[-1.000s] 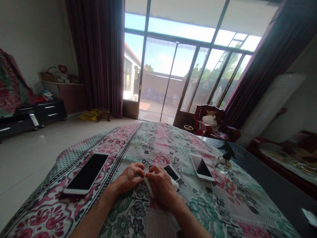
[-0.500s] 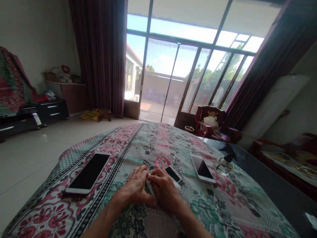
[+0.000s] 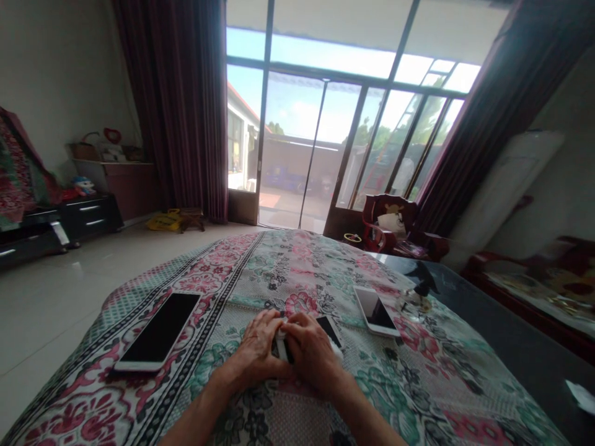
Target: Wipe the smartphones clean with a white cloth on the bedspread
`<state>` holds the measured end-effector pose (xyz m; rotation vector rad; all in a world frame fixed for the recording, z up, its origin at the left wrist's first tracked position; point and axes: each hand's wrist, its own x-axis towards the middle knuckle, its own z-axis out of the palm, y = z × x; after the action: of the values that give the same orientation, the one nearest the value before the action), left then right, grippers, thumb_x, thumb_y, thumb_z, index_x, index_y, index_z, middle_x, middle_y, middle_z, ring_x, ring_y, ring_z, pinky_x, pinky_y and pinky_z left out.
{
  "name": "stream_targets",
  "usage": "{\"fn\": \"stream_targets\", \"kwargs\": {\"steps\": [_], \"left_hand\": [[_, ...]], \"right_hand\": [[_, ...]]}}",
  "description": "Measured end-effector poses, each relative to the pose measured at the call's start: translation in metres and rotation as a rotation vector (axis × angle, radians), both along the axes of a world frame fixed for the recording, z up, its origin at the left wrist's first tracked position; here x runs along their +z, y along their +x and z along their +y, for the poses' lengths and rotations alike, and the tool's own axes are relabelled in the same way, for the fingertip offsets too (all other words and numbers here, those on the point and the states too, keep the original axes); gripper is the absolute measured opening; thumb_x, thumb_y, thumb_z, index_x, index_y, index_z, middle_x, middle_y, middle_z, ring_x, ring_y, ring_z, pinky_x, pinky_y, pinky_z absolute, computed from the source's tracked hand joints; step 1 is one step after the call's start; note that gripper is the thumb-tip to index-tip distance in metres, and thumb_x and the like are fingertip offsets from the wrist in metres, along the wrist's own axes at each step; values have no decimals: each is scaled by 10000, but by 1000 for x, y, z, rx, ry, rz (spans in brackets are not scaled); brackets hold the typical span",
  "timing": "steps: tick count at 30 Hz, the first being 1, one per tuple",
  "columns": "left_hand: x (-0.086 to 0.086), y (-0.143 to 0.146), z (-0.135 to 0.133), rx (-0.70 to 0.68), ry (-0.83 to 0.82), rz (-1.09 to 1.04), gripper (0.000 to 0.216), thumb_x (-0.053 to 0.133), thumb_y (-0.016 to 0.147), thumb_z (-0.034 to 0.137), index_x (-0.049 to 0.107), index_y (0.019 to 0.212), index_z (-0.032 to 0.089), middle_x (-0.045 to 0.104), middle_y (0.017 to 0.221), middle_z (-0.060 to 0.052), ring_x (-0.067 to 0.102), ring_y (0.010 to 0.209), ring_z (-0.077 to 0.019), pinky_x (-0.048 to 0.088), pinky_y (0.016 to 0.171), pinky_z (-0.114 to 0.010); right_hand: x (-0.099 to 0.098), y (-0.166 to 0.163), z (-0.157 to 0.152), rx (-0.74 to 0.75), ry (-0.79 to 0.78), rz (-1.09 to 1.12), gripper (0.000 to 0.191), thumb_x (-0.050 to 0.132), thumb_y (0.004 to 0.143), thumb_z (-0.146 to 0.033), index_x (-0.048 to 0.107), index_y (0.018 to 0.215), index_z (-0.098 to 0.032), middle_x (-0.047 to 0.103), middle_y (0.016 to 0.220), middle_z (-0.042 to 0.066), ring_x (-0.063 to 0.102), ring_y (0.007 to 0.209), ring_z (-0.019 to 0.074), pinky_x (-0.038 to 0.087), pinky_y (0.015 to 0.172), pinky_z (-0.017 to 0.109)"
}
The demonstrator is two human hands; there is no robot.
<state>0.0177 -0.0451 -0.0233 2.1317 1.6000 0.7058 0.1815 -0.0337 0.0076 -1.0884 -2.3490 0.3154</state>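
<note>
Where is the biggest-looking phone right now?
In the head view, the biggest-looking phone lies on the flowered cover, to the left of the left hand.

Bright bklight via doors (image 3: 289,164), o/w dim

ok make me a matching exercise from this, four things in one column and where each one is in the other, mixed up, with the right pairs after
Things
1. yellow bag
2. white cloth
3. purple curtains
4. patterned cover

Places
A. spread beneath the two outer phones
B. hanging at both sides of the glass doors
C. on the floor
D. partly covered by the right hand

Right pairs
1-C, 2-D, 3-B, 4-A
</note>
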Motion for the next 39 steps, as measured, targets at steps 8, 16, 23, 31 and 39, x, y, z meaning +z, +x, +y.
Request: {"fn": "stream_targets", "kwargs": {"steps": [8, 16, 23, 31, 39], "left_hand": [[14, -22, 5, -95, -36, -48, 687, 789, 520, 326, 602, 1173, 224, 409, 1425, -107, 304, 1346, -334, 274, 1109, -449], [12, -23, 6, -85, -10, -43, 692, 813, 503, 321, 611, 1161, 250, 439, 1394, -80, 316, 1332, -350, 284, 1103, -482], [9, -23, 4, -88, 19, -54, 621, 799, 535, 317, 633, 1125, 217, 445, 1391, -106, 328, 1330, -336, 287, 1105, -451], [8, -24, 5, -90, -11, -13, 652, 794, 554, 325, 607, 1168, 205, 396, 1439, -119, 287, 1360, -319, 259, 1118, -431], [15, -29, 3, -140, -122, -27, 731, 767, 582, 298, 543, 1271, 205, 310, 1497, -112, 190, 1399, -328, 193, 1142, -445]], "right_hand": [[-4, -2, 2, -105, 42, -37, 203, 469, 908, -213, 668, 940, -241, 599, 995, 35, 544, 915, 160, 402, 822, 267], [-11, -14, 13, -112, 82, -42, 188, 503, 910, -246, 690, 888, -239, 598, 963, 33, 527, 919, 158, 388, 816, 253], [2, -10, 8, 13, -1, -74, 227, 497, 909, -215, 696, 800, -216, 608, 893, 21, 542, 822, 124, 394, 749, 217], [21, 4, -11, 72, -104, -132, 245, 508, 800, -98, 719, 785, -222, 621, 865, 30, 562, 805, 135, 408, 737, 228], [14, -1, 3, 48, -61, -142, 228, 506, 834, -115, 711, 795, -207, 612, 852, 29, 561, 784, 128, 407, 725, 217]]}}
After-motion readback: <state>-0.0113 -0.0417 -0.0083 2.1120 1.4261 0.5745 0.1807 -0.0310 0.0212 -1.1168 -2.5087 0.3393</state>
